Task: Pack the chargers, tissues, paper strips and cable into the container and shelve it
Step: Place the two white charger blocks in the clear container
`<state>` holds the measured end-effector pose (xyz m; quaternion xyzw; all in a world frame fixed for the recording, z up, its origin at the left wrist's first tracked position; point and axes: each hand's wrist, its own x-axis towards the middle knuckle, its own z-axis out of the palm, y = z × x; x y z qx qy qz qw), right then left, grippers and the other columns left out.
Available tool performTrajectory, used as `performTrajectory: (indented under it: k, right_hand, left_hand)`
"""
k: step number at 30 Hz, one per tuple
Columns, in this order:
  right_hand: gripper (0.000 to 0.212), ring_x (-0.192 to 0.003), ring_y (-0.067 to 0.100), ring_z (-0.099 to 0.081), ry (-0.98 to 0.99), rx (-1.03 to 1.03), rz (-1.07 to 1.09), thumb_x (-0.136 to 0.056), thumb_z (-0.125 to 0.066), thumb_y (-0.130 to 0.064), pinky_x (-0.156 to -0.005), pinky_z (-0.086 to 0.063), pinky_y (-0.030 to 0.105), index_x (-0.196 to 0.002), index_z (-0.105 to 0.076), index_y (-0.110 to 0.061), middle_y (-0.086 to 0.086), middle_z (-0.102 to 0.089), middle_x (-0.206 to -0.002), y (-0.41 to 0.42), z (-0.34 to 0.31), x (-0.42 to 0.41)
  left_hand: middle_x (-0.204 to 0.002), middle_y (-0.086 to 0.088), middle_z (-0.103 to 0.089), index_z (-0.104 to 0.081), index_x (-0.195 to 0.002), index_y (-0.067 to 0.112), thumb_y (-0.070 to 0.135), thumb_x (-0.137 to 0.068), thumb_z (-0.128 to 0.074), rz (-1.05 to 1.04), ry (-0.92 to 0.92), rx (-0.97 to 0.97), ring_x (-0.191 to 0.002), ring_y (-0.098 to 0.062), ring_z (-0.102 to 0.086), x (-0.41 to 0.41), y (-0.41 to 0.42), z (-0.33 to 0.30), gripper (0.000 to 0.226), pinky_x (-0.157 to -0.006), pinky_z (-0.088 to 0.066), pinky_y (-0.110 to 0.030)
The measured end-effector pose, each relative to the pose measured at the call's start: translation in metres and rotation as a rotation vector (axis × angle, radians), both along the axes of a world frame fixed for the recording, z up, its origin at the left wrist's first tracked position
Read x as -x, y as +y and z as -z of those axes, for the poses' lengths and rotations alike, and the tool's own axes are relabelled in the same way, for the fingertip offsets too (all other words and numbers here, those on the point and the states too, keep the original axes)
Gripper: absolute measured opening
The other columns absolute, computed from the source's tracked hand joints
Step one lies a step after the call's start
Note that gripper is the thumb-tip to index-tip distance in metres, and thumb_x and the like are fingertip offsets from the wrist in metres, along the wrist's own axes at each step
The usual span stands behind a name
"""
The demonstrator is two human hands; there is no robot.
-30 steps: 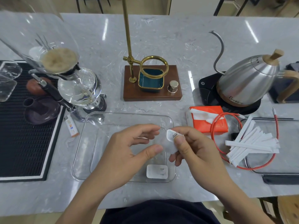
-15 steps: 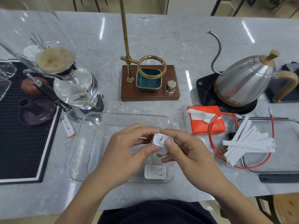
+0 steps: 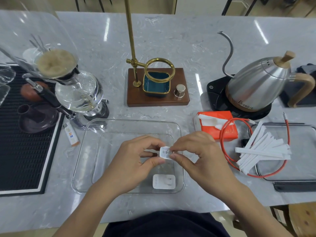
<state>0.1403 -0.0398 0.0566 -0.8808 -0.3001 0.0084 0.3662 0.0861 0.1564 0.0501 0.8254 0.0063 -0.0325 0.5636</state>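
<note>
So one charger (image 3: 163,181) is already lying in the clear container (image 3: 85,168), just below the hands, and the second charger (image 3: 165,152) is pinched between the left hand (image 3: 135,161) and right hand (image 3: 200,156), held up over the container. Off to the right of the right hand, the tissues (image 3: 217,124), red cable (image 3: 224,147) and paper strips (image 3: 261,151) all sit unpacked, so I'd say it's early days, with shelving left too.

surface: grey marble counter (image 3: 171,40) | light: ceiling glare streaks | beyond: dark chair legs (image 3: 227,6), pale floor
</note>
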Motion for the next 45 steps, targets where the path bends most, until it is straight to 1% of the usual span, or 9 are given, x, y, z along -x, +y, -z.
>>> performTrajectory:
  k: [8, 14, 18, 23, 29, 33, 36, 40, 45]
  right_hand:
    - [0.008, -0.115, 0.008, -0.052, 0.152, 0.104, -0.001, -0.079, -0.069, -0.036, -0.099, -0.041, 0.035, -0.083, -0.075, -0.033, -0.013, -0.064, -0.114, -0.004, 0.007, 0.001]
    - [0.004, -0.142, 0.012, -0.029, 0.220, 0.191, -0.013, -0.079, -0.075, -0.031, -0.113, -0.024, 0.031, -0.080, -0.076, -0.035, -0.011, -0.050, -0.141, -0.004, 0.013, 0.004]
    - [0.005, -0.144, 0.017, -0.029, 0.202, 0.252, -0.047, -0.076, -0.075, -0.029, -0.114, -0.026, 0.039, -0.077, -0.076, -0.034, -0.007, -0.053, -0.141, 0.001, 0.012, 0.004]
    - [0.006, -0.145, 0.022, -0.024, 0.190, 0.350, -0.061, -0.076, -0.071, -0.032, -0.116, -0.014, 0.037, -0.072, -0.075, -0.034, -0.006, -0.053, -0.142, 0.007, 0.011, 0.003]
    - [0.010, -0.149, 0.018, -0.010, 0.242, 0.433, -0.093, -0.084, -0.067, -0.032, -0.118, 0.001, 0.031, -0.080, -0.077, -0.033, -0.012, -0.036, -0.154, 0.012, 0.006, 0.005]
    - [0.011, -0.148, 0.016, -0.014, 0.254, 0.440, -0.097, -0.084, -0.066, -0.033, -0.119, -0.005, 0.032, -0.080, -0.077, -0.034, -0.014, -0.037, -0.153, 0.012, 0.005, 0.004]
    - [0.012, -0.148, 0.016, -0.016, 0.249, 0.452, -0.103, -0.084, -0.066, -0.033, -0.120, -0.006, 0.032, -0.081, -0.077, -0.035, -0.014, -0.038, -0.152, 0.013, 0.006, 0.003]
    - [0.009, -0.147, 0.019, -0.022, 0.244, 0.449, -0.103, -0.081, -0.068, -0.032, -0.120, -0.008, 0.035, -0.079, -0.077, -0.034, -0.011, -0.041, -0.151, 0.013, 0.007, 0.003]
    - [0.010, -0.147, 0.015, -0.018, 0.246, 0.443, -0.100, -0.082, -0.068, -0.032, -0.120, -0.007, 0.032, -0.081, -0.077, -0.034, -0.013, -0.038, -0.153, 0.013, 0.008, 0.004]
  left_hand:
    - [-0.094, 0.014, -0.071, -0.071, -0.092, 0.026, 0.012, -0.079, -0.080, 0.064, 0.166, 0.003, -0.099, -0.004, -0.068, -0.003, 0.000, 0.012, 0.021, -0.082, -0.060, -0.030]
    - [-0.088, 0.011, -0.074, -0.071, -0.087, 0.022, 0.007, -0.075, -0.083, 0.077, 0.256, 0.016, -0.091, -0.004, -0.071, -0.006, -0.003, 0.017, 0.022, -0.080, -0.060, -0.029]
    - [-0.087, 0.008, -0.074, -0.070, -0.083, 0.024, 0.010, -0.072, -0.084, 0.094, 0.296, 0.002, -0.092, -0.007, -0.070, -0.008, -0.002, 0.022, 0.023, -0.080, -0.061, -0.035]
    - [-0.085, 0.007, -0.075, -0.071, -0.080, 0.024, 0.014, -0.068, -0.084, 0.094, 0.348, -0.031, -0.085, -0.009, -0.071, -0.012, -0.003, 0.026, 0.021, -0.081, -0.059, -0.039]
    - [-0.073, 0.008, -0.073, -0.074, -0.080, 0.021, 0.006, -0.077, -0.074, 0.094, 0.377, -0.120, -0.064, -0.003, -0.066, -0.013, -0.005, 0.031, 0.016, -0.065, -0.053, -0.021]
    - [-0.062, 0.017, -0.068, -0.074, -0.081, 0.019, 0.006, -0.080, -0.073, 0.091, 0.389, -0.124, -0.062, -0.001, -0.065, -0.014, -0.004, 0.031, 0.013, -0.062, -0.050, -0.015]
    - [-0.069, 0.010, -0.071, -0.074, -0.079, 0.019, 0.005, -0.080, -0.074, 0.085, 0.389, -0.112, -0.066, -0.005, -0.069, -0.015, -0.005, 0.031, 0.014, -0.065, -0.055, -0.020]
    - [-0.067, 0.009, -0.071, -0.075, -0.080, 0.019, 0.006, -0.080, -0.075, 0.081, 0.392, -0.123, -0.061, -0.002, -0.066, -0.015, -0.005, 0.032, 0.013, -0.062, -0.052, -0.017]
    - [-0.071, 0.006, -0.074, -0.075, -0.080, 0.019, 0.006, -0.080, -0.074, 0.079, 0.387, -0.137, -0.068, -0.008, -0.071, -0.015, -0.005, 0.031, 0.013, -0.068, -0.058, -0.024]
